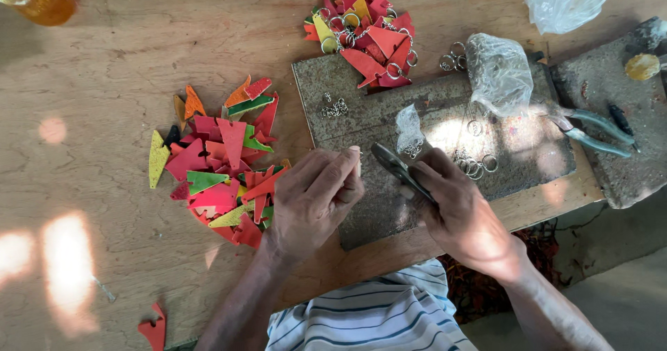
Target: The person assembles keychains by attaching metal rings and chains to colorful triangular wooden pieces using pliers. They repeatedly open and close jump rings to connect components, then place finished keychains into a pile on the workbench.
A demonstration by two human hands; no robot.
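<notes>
My right hand (455, 209) grips a pair of dark pliers (397, 167) whose jaws point up and left over a rough grey slab (375, 108). My left hand (316, 195) sits just left of the jaws, fingertips pinched together near the tip on something too small to make out. A heap of flat red, green, yellow and orange arrow-shaped pieces (222, 163) lies left of that hand. Beyond the slab is a second pile of such pieces fitted with metal rings (365, 31).
Loose metal rings (476, 163) and short chains (335, 108) lie on the slab, beside small clear bags (497, 70). Teal-handled pliers (597, 132) rest at right. An amber bottle (42, 0) stands far left. One red piece (154, 327) lies near the front edge.
</notes>
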